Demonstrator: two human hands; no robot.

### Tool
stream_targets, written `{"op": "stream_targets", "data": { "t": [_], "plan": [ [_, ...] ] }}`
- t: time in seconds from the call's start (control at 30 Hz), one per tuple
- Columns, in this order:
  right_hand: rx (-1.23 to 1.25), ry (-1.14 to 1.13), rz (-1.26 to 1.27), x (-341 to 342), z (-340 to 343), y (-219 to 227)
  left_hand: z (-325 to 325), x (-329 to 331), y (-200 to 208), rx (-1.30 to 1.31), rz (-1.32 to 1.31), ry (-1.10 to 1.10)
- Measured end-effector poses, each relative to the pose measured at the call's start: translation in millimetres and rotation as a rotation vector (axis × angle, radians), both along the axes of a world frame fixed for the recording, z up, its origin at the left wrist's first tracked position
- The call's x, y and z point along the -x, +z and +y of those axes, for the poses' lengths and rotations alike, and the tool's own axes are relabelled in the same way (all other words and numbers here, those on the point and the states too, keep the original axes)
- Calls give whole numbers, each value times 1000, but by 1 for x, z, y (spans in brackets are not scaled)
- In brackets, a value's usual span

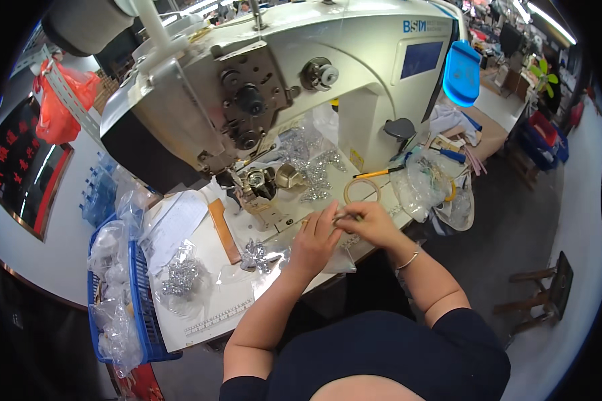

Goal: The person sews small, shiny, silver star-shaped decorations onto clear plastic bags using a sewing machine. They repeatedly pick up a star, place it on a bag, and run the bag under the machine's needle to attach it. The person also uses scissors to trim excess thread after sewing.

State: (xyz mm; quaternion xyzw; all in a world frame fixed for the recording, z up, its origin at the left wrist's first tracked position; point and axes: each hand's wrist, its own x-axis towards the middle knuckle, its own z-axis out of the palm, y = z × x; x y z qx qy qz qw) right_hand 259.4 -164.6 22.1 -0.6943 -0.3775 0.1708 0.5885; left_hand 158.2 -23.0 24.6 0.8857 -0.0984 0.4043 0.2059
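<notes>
My left hand and my right hand meet in front of the sewing machine, over the near edge of its white table. Both have their fingers closed around a small dark metallic piece, too small to name. A ring shows on my left hand. Just beyond my right hand stands a roll of tan tape. Left of my left hand lies a small heap of shiny silver pieces. Clear plastic film lies under my hands.
More silver pieces are heaped under the machine arm. A brown strip, papers and a clear bag of silver pieces lie left. A blue basket stands beside the table. Plastic bags crowd the right; a stool stands beyond.
</notes>
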Motion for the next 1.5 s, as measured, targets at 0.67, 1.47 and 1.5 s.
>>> {"op": "stream_targets", "data": {
  "t": [0.67, 1.47, 1.5],
  "plan": [
    [-74, -164, -77, 10, -23, 8, 4, -25, -16, 1168, 454, -276],
    [-194, 235, 112, 33, 73, 16, 46, 75, -14, 1496, 238, -493],
    [-183, 255, -6, 28, 78, 16, 46, 75, -13, 1502, 289, -477]
  ]
}}
